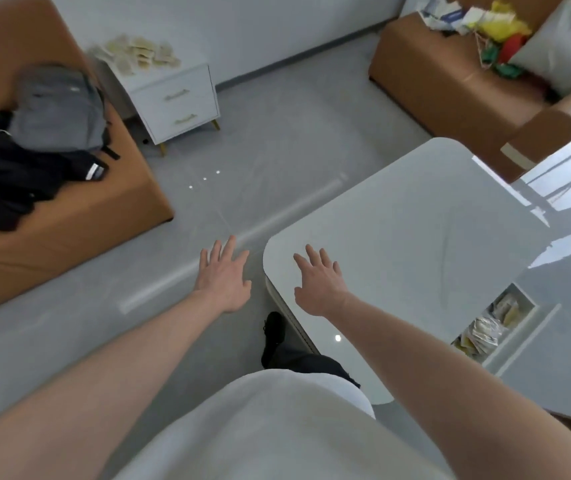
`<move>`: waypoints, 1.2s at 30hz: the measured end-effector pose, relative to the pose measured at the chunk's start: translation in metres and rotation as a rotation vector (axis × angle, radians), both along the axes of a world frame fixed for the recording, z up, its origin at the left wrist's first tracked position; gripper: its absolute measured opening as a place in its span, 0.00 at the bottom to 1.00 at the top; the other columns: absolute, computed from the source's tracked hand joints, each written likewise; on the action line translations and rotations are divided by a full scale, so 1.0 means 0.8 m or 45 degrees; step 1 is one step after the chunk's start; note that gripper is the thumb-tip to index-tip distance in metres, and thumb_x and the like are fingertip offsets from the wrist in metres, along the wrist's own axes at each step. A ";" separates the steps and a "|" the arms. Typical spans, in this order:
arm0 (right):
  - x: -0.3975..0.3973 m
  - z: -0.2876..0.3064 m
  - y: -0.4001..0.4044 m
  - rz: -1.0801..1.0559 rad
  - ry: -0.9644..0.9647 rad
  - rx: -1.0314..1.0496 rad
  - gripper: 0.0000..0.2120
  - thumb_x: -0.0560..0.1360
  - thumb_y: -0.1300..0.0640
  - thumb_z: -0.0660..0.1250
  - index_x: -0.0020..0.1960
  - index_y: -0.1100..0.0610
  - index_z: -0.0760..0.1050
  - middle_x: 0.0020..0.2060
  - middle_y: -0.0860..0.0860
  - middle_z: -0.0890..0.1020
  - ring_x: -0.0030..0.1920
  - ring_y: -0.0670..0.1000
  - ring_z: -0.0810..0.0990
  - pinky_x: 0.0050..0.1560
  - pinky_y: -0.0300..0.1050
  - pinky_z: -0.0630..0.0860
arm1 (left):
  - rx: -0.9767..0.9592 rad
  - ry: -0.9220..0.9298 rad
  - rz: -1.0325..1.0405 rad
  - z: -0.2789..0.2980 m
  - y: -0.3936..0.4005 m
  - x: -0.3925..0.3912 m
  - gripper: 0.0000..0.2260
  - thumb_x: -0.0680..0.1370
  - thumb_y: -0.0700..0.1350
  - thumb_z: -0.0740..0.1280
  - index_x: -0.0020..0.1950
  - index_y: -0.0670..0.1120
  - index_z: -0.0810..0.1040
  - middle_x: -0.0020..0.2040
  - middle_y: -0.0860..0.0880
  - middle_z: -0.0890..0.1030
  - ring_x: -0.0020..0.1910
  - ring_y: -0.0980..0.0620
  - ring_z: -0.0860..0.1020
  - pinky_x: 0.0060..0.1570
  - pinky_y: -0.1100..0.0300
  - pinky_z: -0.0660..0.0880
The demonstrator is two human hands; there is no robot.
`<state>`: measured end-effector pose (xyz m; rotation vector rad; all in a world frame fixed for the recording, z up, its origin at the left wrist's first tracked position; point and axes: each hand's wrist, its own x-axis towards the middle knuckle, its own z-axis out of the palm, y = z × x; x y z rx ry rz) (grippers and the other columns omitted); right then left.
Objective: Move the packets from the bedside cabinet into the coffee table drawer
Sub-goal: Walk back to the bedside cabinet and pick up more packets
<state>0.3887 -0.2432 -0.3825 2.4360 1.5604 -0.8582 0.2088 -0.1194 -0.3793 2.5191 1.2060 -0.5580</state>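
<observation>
Several pale yellow packets (142,56) lie in a loose heap on top of the white bedside cabinet (176,105), far ahead at the upper left. The glossy white coffee table (426,216) fills the right side. Its drawer (516,327) stands pulled out at the lower right, with several packets (484,332) inside. My left hand (224,276) is stretched out over the floor, fingers spread and empty. My right hand (319,280) hovers over the near corner of the coffee table, fingers also spread and holding nothing.
An orange sofa (79,216) on the left carries a grey backpack (57,109) and black clothing (3,174). Another orange sofa (450,81) at the upper right holds a pillow and colourful clutter. Grey floor (259,168) runs between me and the cabinet.
</observation>
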 end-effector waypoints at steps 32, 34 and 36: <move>0.021 0.027 0.691 0.187 -0.009 0.041 0.36 0.82 0.53 0.62 0.85 0.53 0.48 0.84 0.54 0.44 0.84 0.61 0.44 0.81 0.65 0.50 | 0.077 0.031 0.178 0.011 0.679 -0.030 0.34 0.80 0.53 0.62 0.84 0.51 0.55 0.85 0.44 0.44 0.83 0.38 0.45 0.80 0.38 0.47; 0.029 0.030 0.723 0.161 -0.003 0.037 0.36 0.82 0.53 0.62 0.85 0.53 0.48 0.84 0.54 0.44 0.84 0.61 0.43 0.82 0.65 0.49 | 0.076 0.034 0.152 0.012 0.711 -0.019 0.33 0.79 0.52 0.62 0.84 0.51 0.56 0.85 0.44 0.44 0.83 0.38 0.46 0.80 0.38 0.48; 0.041 0.030 0.756 0.152 0.010 0.027 0.36 0.83 0.53 0.61 0.85 0.53 0.47 0.84 0.54 0.44 0.84 0.61 0.43 0.82 0.65 0.49 | 0.066 0.031 0.141 0.012 0.743 -0.005 0.33 0.80 0.53 0.62 0.84 0.51 0.55 0.85 0.44 0.44 0.83 0.38 0.45 0.80 0.38 0.48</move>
